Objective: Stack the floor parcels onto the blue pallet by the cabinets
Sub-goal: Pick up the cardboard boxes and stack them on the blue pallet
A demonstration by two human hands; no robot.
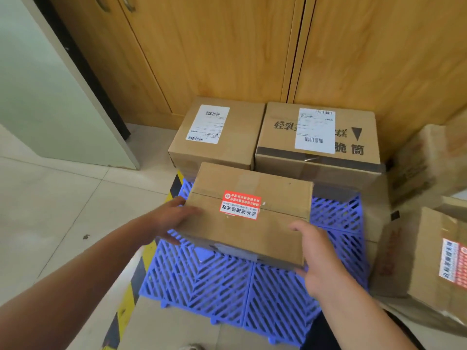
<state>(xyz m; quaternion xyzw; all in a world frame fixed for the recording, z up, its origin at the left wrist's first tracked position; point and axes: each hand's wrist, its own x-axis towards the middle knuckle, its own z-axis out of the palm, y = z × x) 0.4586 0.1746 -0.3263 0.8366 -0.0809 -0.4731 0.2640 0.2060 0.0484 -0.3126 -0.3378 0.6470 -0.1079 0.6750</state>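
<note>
As both arms reach forward, the left hand (177, 218) and right hand (318, 258) clasp a flat cardboard parcel (252, 236) by its ends, over the slatted blue pallet (202, 281).

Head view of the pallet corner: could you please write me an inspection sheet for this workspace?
Surface: blue pallet, slatted, near half bare, on pale floor tiles.
Job's things: left labelled parcel and right labelled parcel side by side at the pallet's back; red-sticker parcel held over its middle; floor parcels waiting on the right.
Clutter: small dark mark on the tiles.
Grippers: left hand grips the red-sticker parcel's left end; right hand grips its near right corner.
Cables: nothing seen.
Surroundings: wooden cabinets behind; yellow-black floor tape along the pallet's left; pale green door at left.
</note>
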